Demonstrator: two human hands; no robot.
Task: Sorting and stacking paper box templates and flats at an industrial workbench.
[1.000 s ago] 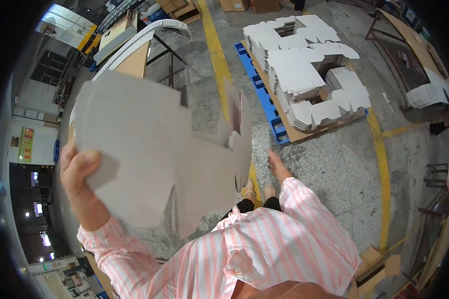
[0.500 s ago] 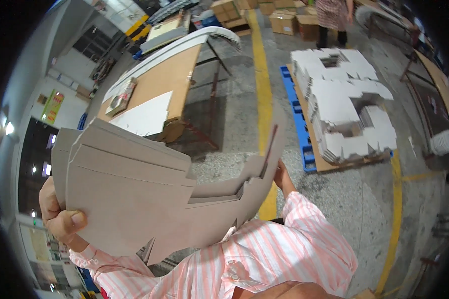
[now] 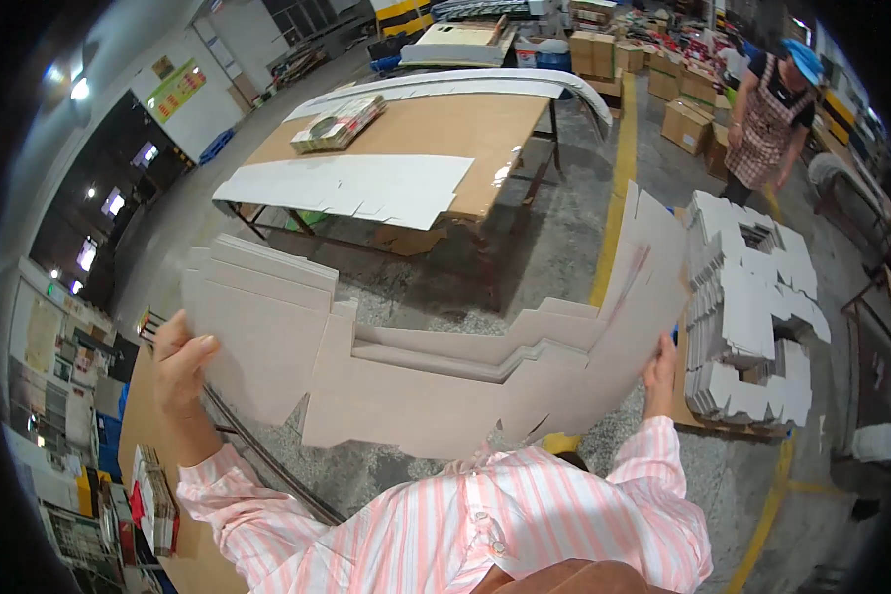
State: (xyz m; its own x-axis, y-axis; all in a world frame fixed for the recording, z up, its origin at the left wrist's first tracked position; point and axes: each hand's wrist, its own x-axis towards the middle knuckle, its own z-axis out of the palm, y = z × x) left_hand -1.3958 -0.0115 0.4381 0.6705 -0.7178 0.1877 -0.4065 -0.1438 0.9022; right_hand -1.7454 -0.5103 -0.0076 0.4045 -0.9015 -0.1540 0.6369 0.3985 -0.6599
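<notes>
Both hands hold a stack of flat grey cardboard sheets (image 3: 436, 386) spread wide in front of the chest, sagging in the middle. The left hand (image 3: 180, 368) has its grip closed on the stack's left edge, thumb on the near face. The right hand (image 3: 660, 378) grips the right end from behind — only the fingers show, curled round the edge. Beyond the sheets stands a brown desk (image 3: 436, 129) with a white cut sheet (image 3: 351, 188) lying on it. To the right, a pallet (image 3: 752, 307) of stacked white cartons — a person in an apron (image 3: 767, 124) stands behind it.
</notes>
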